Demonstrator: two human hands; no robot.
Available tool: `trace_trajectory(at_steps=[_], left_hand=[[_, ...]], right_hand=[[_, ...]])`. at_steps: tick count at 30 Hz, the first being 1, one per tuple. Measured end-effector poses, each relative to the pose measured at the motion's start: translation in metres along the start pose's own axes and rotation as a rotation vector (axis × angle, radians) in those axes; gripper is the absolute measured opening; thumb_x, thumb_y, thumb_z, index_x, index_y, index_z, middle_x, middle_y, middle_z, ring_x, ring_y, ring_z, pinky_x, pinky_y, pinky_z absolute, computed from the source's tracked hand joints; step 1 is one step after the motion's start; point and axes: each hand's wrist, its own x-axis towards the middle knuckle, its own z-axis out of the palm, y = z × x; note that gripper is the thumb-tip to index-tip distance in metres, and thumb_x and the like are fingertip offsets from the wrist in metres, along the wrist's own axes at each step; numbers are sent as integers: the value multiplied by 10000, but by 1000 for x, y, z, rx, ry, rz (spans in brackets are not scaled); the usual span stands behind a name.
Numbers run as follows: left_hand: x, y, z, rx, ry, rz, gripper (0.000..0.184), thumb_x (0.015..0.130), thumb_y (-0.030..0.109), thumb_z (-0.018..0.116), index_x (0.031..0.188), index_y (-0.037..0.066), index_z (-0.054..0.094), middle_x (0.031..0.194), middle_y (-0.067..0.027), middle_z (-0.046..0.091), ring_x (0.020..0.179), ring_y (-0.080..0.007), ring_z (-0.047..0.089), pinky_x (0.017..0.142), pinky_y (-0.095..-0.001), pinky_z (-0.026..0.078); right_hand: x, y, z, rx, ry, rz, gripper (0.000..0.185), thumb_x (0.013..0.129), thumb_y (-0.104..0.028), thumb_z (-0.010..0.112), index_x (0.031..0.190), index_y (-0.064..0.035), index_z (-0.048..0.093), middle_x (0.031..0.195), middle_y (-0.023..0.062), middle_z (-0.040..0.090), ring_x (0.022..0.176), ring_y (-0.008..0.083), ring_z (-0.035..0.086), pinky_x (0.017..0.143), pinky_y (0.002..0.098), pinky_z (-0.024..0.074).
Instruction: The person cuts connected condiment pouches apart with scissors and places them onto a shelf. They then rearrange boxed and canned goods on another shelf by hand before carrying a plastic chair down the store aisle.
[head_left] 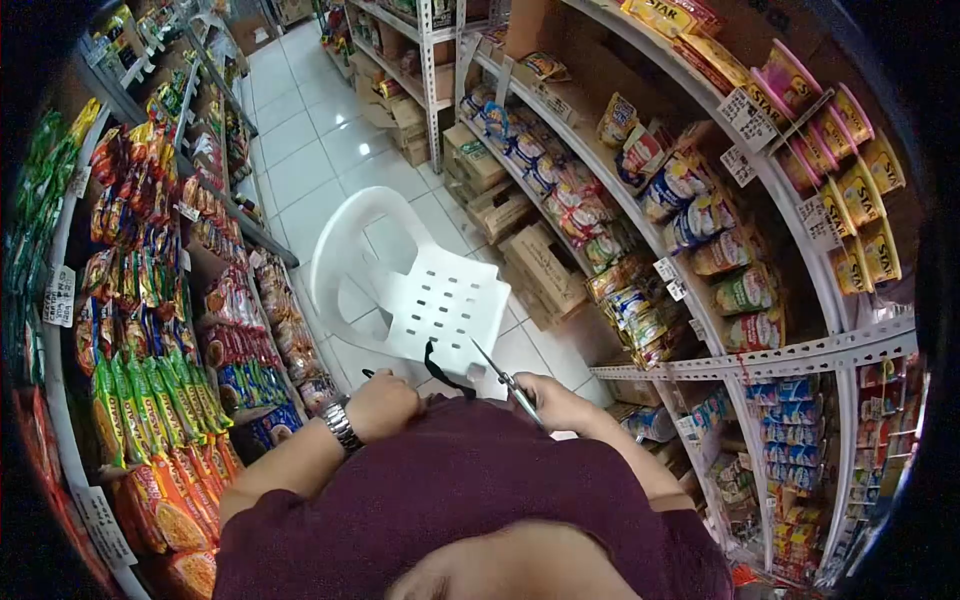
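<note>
My right hand [540, 398] is closed around a pair of scissors [512, 384], its pointed metal end aimed up and to the left over the chair seat. Close to my body on the other side, my left hand [388, 405] is curled with its fingers bent. A small black bit shows by its fingertips; what it grips, if anything, I cannot make out. A metal watch [341, 424] circles that wrist. Between the hands a black strap [447, 368] hangs in front of my maroon shirt. Just ahead stands a white plastic chair [440, 312] with a slotted seat.
Shelves of hanging snack packs [160, 400] line the left side. On the right, metal shelving [690, 368] holds bagged goods and price tags. Cardboard boxes [541, 268] sit low beside the chair. A white tiled aisle [318, 135] runs ahead.
</note>
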Motion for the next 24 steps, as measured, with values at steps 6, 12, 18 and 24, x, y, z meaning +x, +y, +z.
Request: trace_trajectory(at_steps=[6,12,18,24], left_hand=[[-26,-67,13,-1009,344,-178,305,821,170,619,1105,62,596,1089,-159,593,1043,-283,552,934,-349,401],[-12,-209,132,-513,767,-1128,860,704,269,711,1357,-4,222,1355,-255,306,1272,-383,278,1067,-406,235],[33,-303,248,-1104,881,-1253,666,751,273,666,1276,23,343,1162,-199,503,1015,-391,520,670,-493,478],[36,-291,189,-1423,958,-1397,289,844,185,492,1084,32,445,876,-169,567,740,-342,589,478,-500,501]], right_hand=[[39,17,8,103,-58,-107,195,788,-57,647,939,-26,528,795,32,587,703,114,537,662,260,456],[57,54,-28,267,147,98,185,819,-114,646,856,-11,497,755,69,610,648,129,592,564,236,476],[84,83,-97,302,301,131,231,800,-180,678,854,-31,510,713,62,597,630,132,587,534,259,495],[104,94,-130,381,495,152,245,800,-153,673,902,-2,510,729,84,603,629,165,613,526,276,518]])
